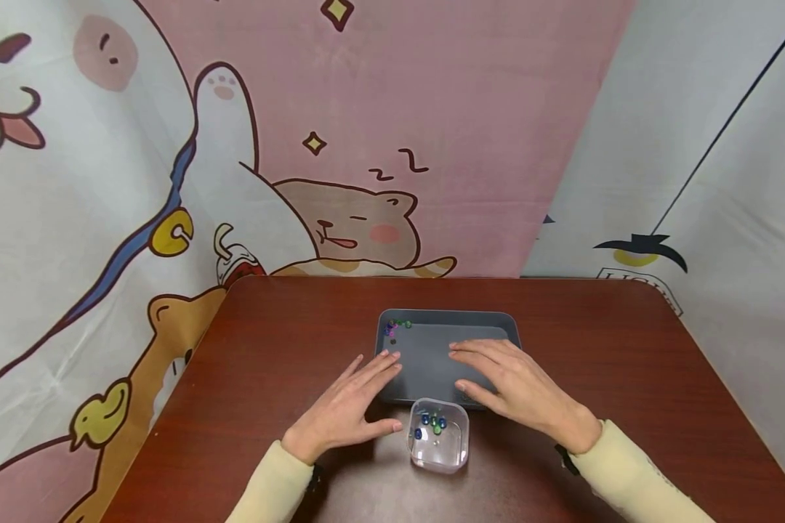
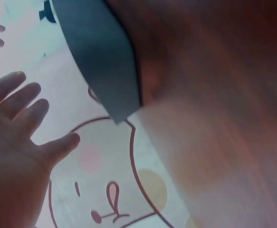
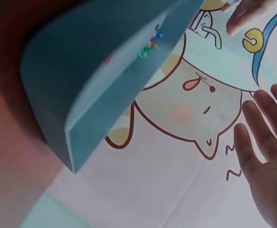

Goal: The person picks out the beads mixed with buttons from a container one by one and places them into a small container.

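Observation:
A shallow grey tray (image 1: 425,367) lies on the table, with several small coloured beads (image 1: 392,330) gathered in its far left corner. In front of it stands a clear square plastic box (image 1: 438,457) holding several blue and green beads (image 1: 435,421). My left hand (image 1: 349,410) hovers with spread, straight fingers left of the box, its fingertips over the tray's left edge. Over the tray's right part is my right hand (image 1: 513,381), its fingers extended and holding nothing. In the right wrist view, the beads (image 3: 148,47) show past the tray wall (image 3: 114,109).
The brown wooden table (image 1: 288,327) reaches back to a cartoon-printed cloth (image 1: 471,131) hanging behind it. Its far edge runs just beyond the tray. Light yellow sleeves (image 1: 275,483) cover both forearms.

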Demonstrator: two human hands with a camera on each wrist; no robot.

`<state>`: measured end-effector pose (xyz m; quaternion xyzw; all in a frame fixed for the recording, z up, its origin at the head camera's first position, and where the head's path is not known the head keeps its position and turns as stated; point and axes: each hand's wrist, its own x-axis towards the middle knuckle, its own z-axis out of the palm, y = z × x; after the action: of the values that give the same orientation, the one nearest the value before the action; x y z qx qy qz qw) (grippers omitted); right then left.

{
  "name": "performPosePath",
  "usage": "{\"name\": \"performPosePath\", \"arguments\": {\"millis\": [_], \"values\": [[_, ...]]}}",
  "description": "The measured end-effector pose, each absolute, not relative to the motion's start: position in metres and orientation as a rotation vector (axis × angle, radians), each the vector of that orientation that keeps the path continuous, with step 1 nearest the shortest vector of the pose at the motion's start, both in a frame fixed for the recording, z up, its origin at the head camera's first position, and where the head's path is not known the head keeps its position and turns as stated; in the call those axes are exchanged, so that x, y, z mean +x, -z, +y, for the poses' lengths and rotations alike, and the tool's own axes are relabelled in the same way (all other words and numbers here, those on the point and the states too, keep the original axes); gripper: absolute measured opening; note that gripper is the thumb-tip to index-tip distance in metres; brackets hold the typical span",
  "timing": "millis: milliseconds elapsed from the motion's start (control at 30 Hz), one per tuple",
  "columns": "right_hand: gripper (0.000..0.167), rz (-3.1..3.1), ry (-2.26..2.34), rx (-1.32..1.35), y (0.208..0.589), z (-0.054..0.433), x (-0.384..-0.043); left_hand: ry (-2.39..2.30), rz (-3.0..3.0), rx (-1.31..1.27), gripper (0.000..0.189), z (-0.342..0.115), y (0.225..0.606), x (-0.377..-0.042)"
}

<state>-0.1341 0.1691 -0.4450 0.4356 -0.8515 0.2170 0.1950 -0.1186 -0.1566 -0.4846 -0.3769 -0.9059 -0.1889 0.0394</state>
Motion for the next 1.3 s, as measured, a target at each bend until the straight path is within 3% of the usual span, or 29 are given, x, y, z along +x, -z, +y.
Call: {"name": "performPosePath", "arguments": {"millis": [367,500,667,1300], "values": [[0.045,-2.386,-0.556,1.283,0.432,0.157,-0.164,0.538,-2.860,-0.914,0.078,-0.171,0.486,-0.131],[0.054,-2.409,-0.523,1.314,0.431,0.148,-0.173,0.531,-2.916,-0.845,0.082,-0.172,0.491,-0.133],[0.039,-2.414,-0.497,1.363,0.434,0.137,-0.185,0.534,-2.972,-0.776,0.083,-0.173,0.498,-0.135],[0.041,-2.482,-0.504,1.389,0.456,0.109,-0.217,0.549,-3.046,-0.735,0.083,-0.174,0.514,-0.140]]}}
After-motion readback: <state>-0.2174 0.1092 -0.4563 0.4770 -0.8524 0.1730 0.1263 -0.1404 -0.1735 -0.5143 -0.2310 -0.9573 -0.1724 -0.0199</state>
